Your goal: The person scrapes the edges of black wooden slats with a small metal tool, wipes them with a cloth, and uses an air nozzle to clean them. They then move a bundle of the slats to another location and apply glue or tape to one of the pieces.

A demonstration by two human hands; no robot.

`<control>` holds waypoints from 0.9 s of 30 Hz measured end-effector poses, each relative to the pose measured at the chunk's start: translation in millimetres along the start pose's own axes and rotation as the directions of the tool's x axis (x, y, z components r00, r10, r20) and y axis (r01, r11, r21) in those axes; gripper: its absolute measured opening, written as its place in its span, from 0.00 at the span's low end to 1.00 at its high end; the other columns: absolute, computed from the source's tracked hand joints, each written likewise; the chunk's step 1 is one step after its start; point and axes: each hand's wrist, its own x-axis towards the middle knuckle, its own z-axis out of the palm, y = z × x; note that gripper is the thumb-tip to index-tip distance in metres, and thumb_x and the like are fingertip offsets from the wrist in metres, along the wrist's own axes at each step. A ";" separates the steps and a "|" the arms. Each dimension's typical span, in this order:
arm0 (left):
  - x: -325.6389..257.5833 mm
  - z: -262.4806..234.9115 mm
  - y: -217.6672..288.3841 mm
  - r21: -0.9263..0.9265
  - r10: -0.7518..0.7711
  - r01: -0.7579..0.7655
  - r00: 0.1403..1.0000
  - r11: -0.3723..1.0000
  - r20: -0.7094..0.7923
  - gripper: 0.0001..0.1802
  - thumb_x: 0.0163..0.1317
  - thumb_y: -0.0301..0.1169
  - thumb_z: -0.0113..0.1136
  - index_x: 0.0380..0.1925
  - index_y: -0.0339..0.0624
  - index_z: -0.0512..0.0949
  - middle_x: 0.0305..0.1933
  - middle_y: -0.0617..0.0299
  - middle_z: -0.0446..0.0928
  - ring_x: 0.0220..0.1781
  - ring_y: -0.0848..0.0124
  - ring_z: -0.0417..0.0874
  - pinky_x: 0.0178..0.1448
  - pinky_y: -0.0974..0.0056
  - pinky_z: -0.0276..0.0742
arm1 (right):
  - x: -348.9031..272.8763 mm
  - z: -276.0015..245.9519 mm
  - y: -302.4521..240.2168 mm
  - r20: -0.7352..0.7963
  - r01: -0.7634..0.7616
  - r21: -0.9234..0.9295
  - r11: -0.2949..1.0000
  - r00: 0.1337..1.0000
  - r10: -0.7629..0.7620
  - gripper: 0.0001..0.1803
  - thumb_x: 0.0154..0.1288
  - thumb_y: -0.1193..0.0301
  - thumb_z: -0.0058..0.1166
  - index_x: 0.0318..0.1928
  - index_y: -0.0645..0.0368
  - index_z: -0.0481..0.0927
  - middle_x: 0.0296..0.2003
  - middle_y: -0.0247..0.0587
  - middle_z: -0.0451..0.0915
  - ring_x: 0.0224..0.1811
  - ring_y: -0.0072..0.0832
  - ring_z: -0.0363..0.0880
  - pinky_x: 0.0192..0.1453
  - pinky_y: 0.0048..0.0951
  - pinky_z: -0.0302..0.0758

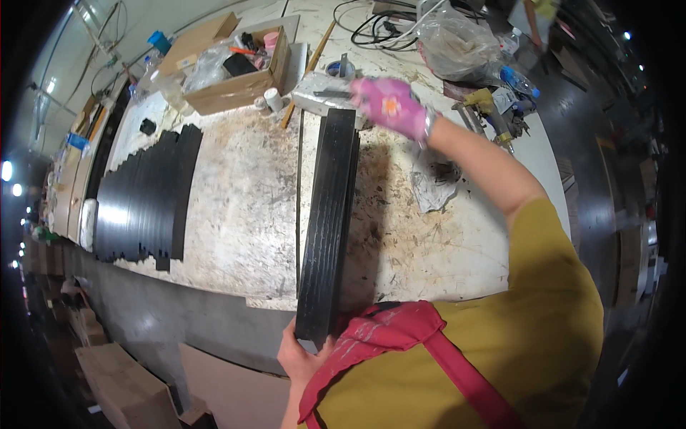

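A long stack of black strips (329, 222) stretches away from me over the table's front edge. My bare left hand (304, 360) is closed around its near end, with the thumb on one side and fingers on the other. Beyond the far end, my right hand (391, 109) wears a pink glove with a flower print. Its fingers are bent together beside a small dark flat piece (332, 94) over a silvery wrapped packet (314, 100); whether they grip that piece is unclear. Further left, many similar black strips (143, 204) lie side by side on the table.
A cardboard box (239, 99) of odds and ends stands at the back left. Tape (340, 68), black cables (386, 32) and a plastic bag (457, 43) lie at the back. A yellowish power tool (488, 114) and crumpled paper (434, 189) are on the right. Cartons (125, 386) stand below left.
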 end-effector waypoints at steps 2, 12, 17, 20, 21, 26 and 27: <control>-1.0 1.8 -0.3 0.020 -0.024 0.025 1.000 0.999 -0.020 0.30 0.36 0.31 0.70 0.45 0.37 0.74 0.36 0.50 0.79 0.38 0.55 0.82 0.42 0.59 0.76 | -43.5 28.3 -62.1 0.131 0.383 0.184 0.905 0.903 -0.409 0.06 0.62 0.66 0.48 0.34 0.53 0.74 0.31 0.34 0.78 0.31 0.25 0.78 0.34 0.27 0.75; 2.1 2.5 1.1 0.012 0.072 -0.071 0.997 0.997 -0.024 0.29 0.38 0.33 0.70 0.45 0.38 0.74 0.35 0.52 0.79 0.36 0.55 0.81 0.41 0.59 0.76 | -30.2 17.1 -8.0 0.009 0.226 -0.274 0.935 0.973 -0.233 0.07 0.60 0.66 0.48 0.31 0.54 0.76 0.25 0.35 0.77 0.23 0.28 0.76 0.27 0.30 0.76; -5.7 1.6 -7.5 0.042 0.051 -0.048 0.997 0.998 -0.055 0.31 0.37 0.34 0.71 0.45 0.38 0.74 0.36 0.52 0.79 0.37 0.54 0.81 0.41 0.59 0.76 | -68.8 63.2 -108.4 0.493 0.418 -0.138 0.898 0.815 -0.304 0.06 0.58 0.67 0.49 0.26 0.52 0.73 0.21 0.36 0.75 0.22 0.29 0.75 0.25 0.29 0.75; -6.2 -0.6 -2.3 0.022 0.075 -0.074 0.996 0.997 -0.043 0.31 0.37 0.35 0.71 0.45 0.38 0.74 0.36 0.51 0.78 0.38 0.54 0.80 0.41 0.58 0.75 | -41.9 43.9 -47.2 0.249 0.074 -0.058 0.996 0.967 -0.058 0.07 0.62 0.65 0.47 0.32 0.53 0.74 0.26 0.38 0.76 0.26 0.32 0.77 0.28 0.31 0.75; -4.6 0.3 -1.7 0.018 0.067 -0.067 0.997 0.998 -0.022 0.31 0.37 0.35 0.71 0.45 0.37 0.74 0.36 0.50 0.78 0.38 0.53 0.80 0.41 0.57 0.75 | -19.0 17.0 -5.3 0.137 -0.081 -0.019 0.997 0.987 0.083 0.10 0.65 0.62 0.47 0.39 0.54 0.75 0.32 0.43 0.78 0.30 0.36 0.79 0.33 0.33 0.76; -4.3 -5.3 1.4 -0.113 0.003 -0.002 1.000 0.994 0.009 0.41 0.37 0.33 0.72 0.56 0.36 0.67 0.43 0.46 0.77 0.45 0.52 0.80 0.48 0.58 0.75 | 6.8 -27.3 25.5 -0.081 -0.150 -0.487 0.861 0.989 0.127 0.14 0.66 0.59 0.44 0.39 0.57 0.74 0.32 0.49 0.78 0.38 0.42 0.76 0.44 0.42 0.71; -2.9 -7.5 7.8 -0.123 0.017 -0.015 1.000 0.992 0.010 0.41 0.37 0.33 0.72 0.56 0.36 0.67 0.43 0.46 0.77 0.45 0.52 0.80 0.48 0.58 0.75 | 1.2 -25.0 24.5 -0.091 -0.094 -0.496 0.863 0.994 0.056 0.12 0.63 0.62 0.46 0.40 0.56 0.75 0.29 0.49 0.79 0.34 0.43 0.79 0.39 0.42 0.73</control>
